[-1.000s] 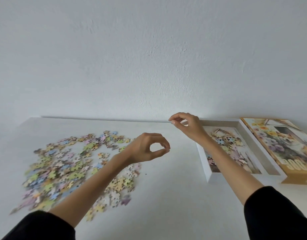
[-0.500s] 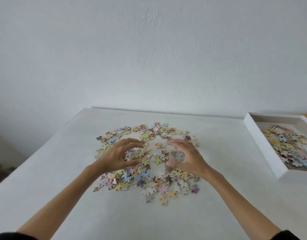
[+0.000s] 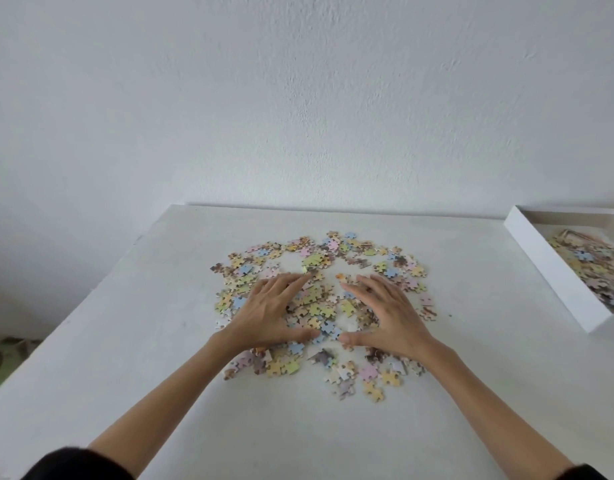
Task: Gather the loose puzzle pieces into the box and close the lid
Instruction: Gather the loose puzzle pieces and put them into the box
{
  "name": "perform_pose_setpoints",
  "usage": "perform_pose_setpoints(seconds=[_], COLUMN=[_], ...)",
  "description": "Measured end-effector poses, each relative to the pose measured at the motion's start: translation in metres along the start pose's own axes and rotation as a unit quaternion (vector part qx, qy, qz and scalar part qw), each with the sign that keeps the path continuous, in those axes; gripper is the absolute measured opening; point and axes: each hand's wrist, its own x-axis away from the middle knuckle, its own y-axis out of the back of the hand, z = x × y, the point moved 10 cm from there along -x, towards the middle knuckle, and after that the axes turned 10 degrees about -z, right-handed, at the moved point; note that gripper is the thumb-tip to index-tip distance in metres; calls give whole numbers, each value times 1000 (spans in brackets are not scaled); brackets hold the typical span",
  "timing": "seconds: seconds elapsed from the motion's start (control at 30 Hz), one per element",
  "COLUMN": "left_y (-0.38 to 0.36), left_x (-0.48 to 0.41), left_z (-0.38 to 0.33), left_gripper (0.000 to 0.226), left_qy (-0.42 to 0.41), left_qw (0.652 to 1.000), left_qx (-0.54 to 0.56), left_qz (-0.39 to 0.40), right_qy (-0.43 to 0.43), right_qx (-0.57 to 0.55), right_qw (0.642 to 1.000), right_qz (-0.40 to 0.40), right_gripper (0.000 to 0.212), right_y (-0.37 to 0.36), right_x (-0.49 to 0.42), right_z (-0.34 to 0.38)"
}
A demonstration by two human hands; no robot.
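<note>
We have a single view, worn on the head. It looks forward and down across the table point(image 3: 125, 341) from its near side, towards the white wall point(image 3: 298, 98) behind. It sits close: the left grip point(image 3: 267, 313) and right grip point(image 3: 388, 317) reach in from the bottom edge to mid-frame. The wide lens crops the box point(image 3: 548, 268) at the right edge.

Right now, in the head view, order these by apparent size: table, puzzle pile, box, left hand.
1. table
2. puzzle pile
3. box, though partly cut off by the frame
4. left hand
</note>
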Motion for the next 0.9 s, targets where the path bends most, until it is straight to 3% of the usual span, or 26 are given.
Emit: perform_pose_setpoints(seconds=[0.17, 0.3, 0.57, 0.77, 0.9], left_y=[5, -5, 1, 10, -1], left_x=[4, 19, 2, -1, 4], left_z=[3, 9, 9, 16, 27], left_gripper=[112, 119, 101, 102, 120], left_qy=[-41, -60, -48, -14, -1], left_qw=[996, 989, 999, 997, 1000], left_qx=[71, 47, 18, 67, 10], left_qz=[46, 126, -3, -26, 12], right_qy=[-10, 34, -3, -7, 7], right_qx=[-84, -17, -7, -68, -44], right_qw=[996, 998, 1000, 997, 999], right_qz=[-6, 45, 8, -31, 29], right_gripper=[99, 106, 109, 105, 112], right_y=[6, -7, -7, 7, -5], right_x=[2, 7, -11, -19, -19], right_z=[3, 21, 21, 11, 7])
